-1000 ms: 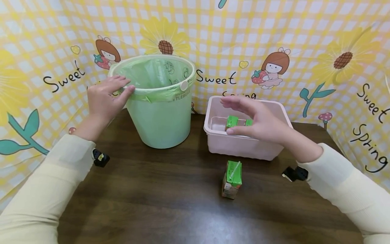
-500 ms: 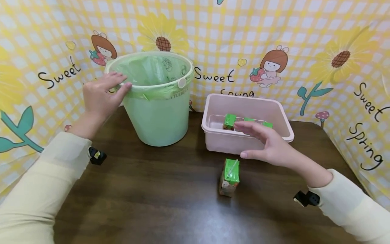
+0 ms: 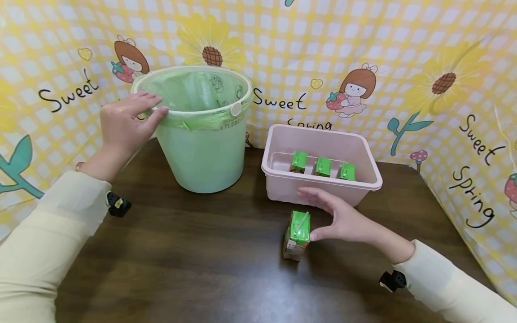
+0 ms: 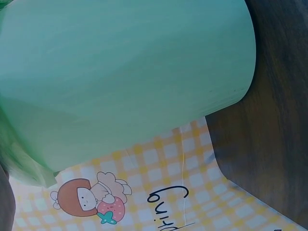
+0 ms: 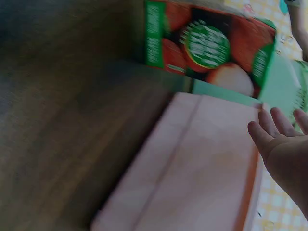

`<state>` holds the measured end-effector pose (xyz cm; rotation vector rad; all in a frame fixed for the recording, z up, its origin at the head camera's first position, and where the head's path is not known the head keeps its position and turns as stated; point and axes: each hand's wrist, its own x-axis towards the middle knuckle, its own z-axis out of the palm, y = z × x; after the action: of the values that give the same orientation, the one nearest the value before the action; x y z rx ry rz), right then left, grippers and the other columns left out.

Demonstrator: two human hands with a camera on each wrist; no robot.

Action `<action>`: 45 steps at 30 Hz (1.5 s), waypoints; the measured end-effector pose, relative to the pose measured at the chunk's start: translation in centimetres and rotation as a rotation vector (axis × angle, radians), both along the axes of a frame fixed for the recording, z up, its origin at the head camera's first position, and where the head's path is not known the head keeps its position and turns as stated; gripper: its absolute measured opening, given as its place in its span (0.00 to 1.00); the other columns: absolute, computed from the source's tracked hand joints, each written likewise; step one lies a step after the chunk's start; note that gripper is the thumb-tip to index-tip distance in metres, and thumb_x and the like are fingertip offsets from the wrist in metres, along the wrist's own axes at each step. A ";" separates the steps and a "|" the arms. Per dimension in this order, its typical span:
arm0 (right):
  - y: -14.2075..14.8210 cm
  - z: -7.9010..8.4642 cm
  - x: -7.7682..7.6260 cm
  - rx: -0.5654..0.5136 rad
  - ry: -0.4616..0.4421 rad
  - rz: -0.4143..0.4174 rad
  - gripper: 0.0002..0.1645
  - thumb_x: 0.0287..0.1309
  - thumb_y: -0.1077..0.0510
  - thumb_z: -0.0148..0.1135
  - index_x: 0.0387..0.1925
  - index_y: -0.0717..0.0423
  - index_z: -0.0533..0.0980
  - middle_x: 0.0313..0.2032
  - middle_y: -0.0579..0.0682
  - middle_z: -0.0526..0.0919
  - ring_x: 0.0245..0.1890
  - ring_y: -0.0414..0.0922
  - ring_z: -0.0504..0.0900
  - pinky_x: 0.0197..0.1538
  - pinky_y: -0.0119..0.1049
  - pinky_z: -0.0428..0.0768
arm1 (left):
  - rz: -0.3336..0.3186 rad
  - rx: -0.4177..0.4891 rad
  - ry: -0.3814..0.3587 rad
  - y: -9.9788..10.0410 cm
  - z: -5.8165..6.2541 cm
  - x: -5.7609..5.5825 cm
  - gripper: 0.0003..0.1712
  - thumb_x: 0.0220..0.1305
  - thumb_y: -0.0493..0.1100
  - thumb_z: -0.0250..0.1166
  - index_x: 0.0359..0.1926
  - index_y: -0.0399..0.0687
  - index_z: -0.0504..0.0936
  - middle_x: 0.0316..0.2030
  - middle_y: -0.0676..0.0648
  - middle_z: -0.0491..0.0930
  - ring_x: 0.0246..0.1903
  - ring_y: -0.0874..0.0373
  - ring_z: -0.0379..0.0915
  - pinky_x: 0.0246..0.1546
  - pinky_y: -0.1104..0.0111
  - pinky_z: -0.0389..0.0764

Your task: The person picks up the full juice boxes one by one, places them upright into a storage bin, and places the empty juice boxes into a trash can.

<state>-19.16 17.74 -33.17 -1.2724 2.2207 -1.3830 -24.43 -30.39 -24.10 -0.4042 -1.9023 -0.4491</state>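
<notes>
My left hand (image 3: pixel 127 123) lies on the left rim of a light green trash bin (image 3: pixel 203 154), its fingers reaching over the edge and the thumb on the front. A green bag (image 3: pixel 177 92) lines the bin. In the left wrist view the bin's side (image 4: pixel 125 72) fills most of the picture. My right hand (image 3: pixel 343 220) is spread beside a small drink carton (image 3: pixel 296 237) that stands upright on the table. The thumb tip is at the carton's right side; whether it touches is unclear. A white straw lies across the green top. The carton's fruit-printed side (image 5: pixel 211 48) shows, blurred, in the right wrist view.
Behind the right hand stands a pale pink plastic basin (image 3: pixel 278 186). Three similar green-topped cartons (image 3: pixel 323 167) sit in a row inside it. A yellow checked cloth (image 3: pixel 282 45) hangs behind the dark wooden table (image 3: pixel 194 251).
My right hand has come down from over the basin toward the standing carton, uncovering the cartons inside. The left hand stays at the bin's rim. The view has shifted slightly.
</notes>
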 end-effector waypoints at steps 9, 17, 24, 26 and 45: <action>-1.1 -2.0 0.2 0.039 -0.084 0.011 0.59 0.42 0.61 0.79 0.73 0.53 0.55 0.69 0.48 0.64 0.68 0.50 0.62 0.68 0.39 0.59 | 0.000 -0.007 0.008 -0.2 0.1 0.0 0.18 0.56 0.52 0.70 0.39 0.44 0.90 0.39 0.44 0.86 0.44 0.49 0.83 0.39 0.89 0.57; -1.0 -3.3 0.4 0.077 -0.079 -0.023 0.57 0.41 0.57 0.81 0.71 0.47 0.59 0.67 0.44 0.66 0.66 0.47 0.65 0.65 0.40 0.64 | 0.002 -0.028 -0.008 -0.1 -0.3 0.3 0.20 0.59 0.56 0.66 0.41 0.46 0.89 0.41 0.47 0.86 0.46 0.52 0.82 0.40 0.72 0.73; -0.8 -3.6 0.5 0.078 -0.134 -0.027 0.55 0.42 0.57 0.80 0.70 0.46 0.60 0.64 0.46 0.69 0.63 0.46 0.68 0.63 0.38 0.67 | -0.004 -0.014 0.006 0.2 -0.3 0.1 0.20 0.59 0.57 0.66 0.40 0.47 0.90 0.40 0.47 0.86 0.45 0.52 0.83 0.42 0.75 0.72; -0.9 -3.7 0.5 0.081 -0.139 -0.026 0.54 0.43 0.57 0.80 0.70 0.45 0.61 0.63 0.46 0.71 0.62 0.45 0.69 0.63 0.40 0.67 | -0.003 -0.021 0.006 0.1 -0.2 0.1 0.21 0.60 0.58 0.65 0.41 0.47 0.90 0.40 0.46 0.86 0.45 0.52 0.82 0.43 0.75 0.72; -2.1 -0.9 0.7 0.015 -0.067 0.009 0.50 0.46 0.57 0.78 0.69 0.43 0.63 0.60 0.44 0.75 0.59 0.46 0.73 0.58 0.36 0.71 | -0.011 -0.045 -0.004 -0.2 0.1 0.1 0.21 0.60 0.57 0.65 0.41 0.46 0.90 0.40 0.45 0.86 0.45 0.50 0.83 0.48 0.65 0.77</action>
<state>-18.50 15.67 -34.09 -1.2118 2.1747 -1.3826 -24.37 -30.61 -23.98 -0.4435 -1.9177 -0.4149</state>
